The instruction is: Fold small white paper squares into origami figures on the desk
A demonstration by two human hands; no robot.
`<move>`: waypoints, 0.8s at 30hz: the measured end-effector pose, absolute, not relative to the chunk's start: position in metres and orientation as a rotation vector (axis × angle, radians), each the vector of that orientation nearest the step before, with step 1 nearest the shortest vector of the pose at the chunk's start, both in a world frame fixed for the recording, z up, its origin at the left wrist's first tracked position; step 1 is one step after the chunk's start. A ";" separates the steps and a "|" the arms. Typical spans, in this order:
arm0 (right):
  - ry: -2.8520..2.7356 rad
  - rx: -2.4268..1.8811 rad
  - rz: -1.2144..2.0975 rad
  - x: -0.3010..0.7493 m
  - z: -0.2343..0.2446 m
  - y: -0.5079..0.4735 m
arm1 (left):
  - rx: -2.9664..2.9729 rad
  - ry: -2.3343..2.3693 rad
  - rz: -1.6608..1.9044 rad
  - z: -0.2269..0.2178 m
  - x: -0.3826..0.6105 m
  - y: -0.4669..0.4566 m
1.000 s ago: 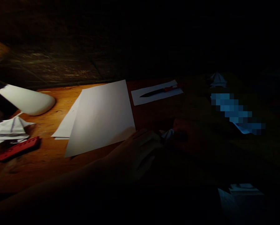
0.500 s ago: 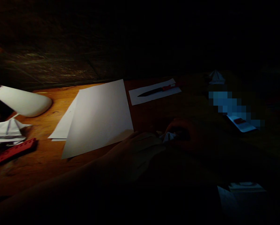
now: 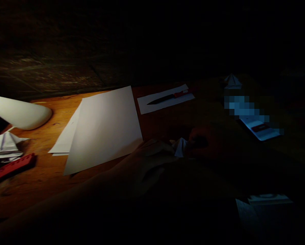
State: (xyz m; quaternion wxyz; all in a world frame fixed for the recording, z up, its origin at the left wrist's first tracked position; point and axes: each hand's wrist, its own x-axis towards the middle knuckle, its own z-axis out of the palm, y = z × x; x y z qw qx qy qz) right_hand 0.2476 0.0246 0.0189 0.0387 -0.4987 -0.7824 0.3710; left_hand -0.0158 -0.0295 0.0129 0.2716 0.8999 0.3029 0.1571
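Note:
The scene is very dark. My left hand (image 3: 152, 156) lies on the wooden table (image 3: 47, 173) just right of a white paper sheet (image 3: 103, 127), its fingers curled against a small folded white paper piece (image 3: 181, 147). My right hand (image 3: 202, 143) is barely visible in shadow on the other side of that piece, fingers closed on it. Both hands pinch the folded paper between them. A second sheet (image 3: 65, 137) lies under the large one.
A white lamp head (image 3: 19, 112) glows at the left, above a folded paper boat (image 3: 4, 144) and a red ruler-like bar (image 3: 12, 166). A red-handled knife (image 3: 167, 98) rests on a paper strip. Another paper boat (image 3: 232, 81) and a lit phone (image 3: 260, 128) sit right.
The view has drifted slightly, so everything sits a little further left. The folded paper between my hands has turned and shows more of a white point. The hands stay close together.

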 end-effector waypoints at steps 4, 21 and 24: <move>-2.410 -1.580 1.153 0.251 0.010 0.029 | 2.448 0.818 0.422 0.012 -0.016 -0.030; -2.380 -1.661 1.091 0.238 0.023 0.030 | 2.496 0.824 0.395 0.008 -0.019 -0.030; -2.363 -1.641 1.106 0.238 0.022 0.033 | 2.593 0.842 0.353 0.009 -0.017 -0.033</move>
